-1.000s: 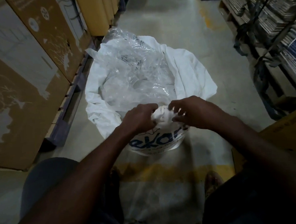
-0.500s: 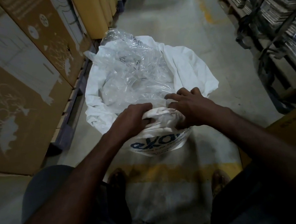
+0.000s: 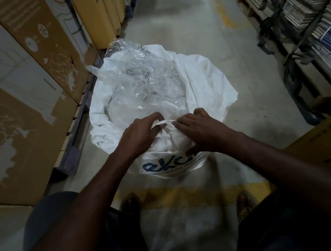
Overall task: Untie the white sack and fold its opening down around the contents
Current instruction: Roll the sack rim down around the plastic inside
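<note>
A white sack (image 3: 204, 79) stands open on the concrete floor in front of me, blue lettering on its near side. Crumpled clear plastic (image 3: 139, 84) fills its inside. My left hand (image 3: 140, 134) and my right hand (image 3: 197, 129) both grip the near rim of the sack, where the white cloth is bunched and rolled over between my fingers. The far rim lies spread out and slack around the plastic.
Tall brown cardboard boxes (image 3: 30, 88) on a pallet line the left side, close to the sack. Yellow boxes (image 3: 99, 17) stand further back. Shelving with stacked flat cartons (image 3: 308, 22) runs along the right. A brown box corner (image 3: 319, 142) sits at my right. My feet (image 3: 130, 204) stand on a yellow floor stripe.
Both hands stayed at the near rim and worked the bunched cloth outward and down; a rolled edge now stretches between them. The view shifted slightly.
</note>
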Demonstrator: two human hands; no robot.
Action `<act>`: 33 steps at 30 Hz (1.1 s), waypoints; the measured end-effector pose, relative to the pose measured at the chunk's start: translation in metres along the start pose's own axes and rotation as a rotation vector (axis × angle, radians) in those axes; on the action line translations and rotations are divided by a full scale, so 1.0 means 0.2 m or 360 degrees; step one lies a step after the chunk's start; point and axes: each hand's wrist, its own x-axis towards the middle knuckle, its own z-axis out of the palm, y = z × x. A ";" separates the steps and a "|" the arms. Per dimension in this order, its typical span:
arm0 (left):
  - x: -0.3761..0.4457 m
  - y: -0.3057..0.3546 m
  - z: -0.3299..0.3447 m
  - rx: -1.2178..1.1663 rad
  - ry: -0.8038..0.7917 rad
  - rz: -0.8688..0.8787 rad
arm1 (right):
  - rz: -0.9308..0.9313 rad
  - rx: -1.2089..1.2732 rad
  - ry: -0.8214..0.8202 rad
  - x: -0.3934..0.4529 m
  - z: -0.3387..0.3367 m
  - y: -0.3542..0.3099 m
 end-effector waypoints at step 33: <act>-0.08 0.19 0.13 0.0259 -0.0293 0.0160 | 0.0334 -0.0015 0.0714 0.10 0.03 0.07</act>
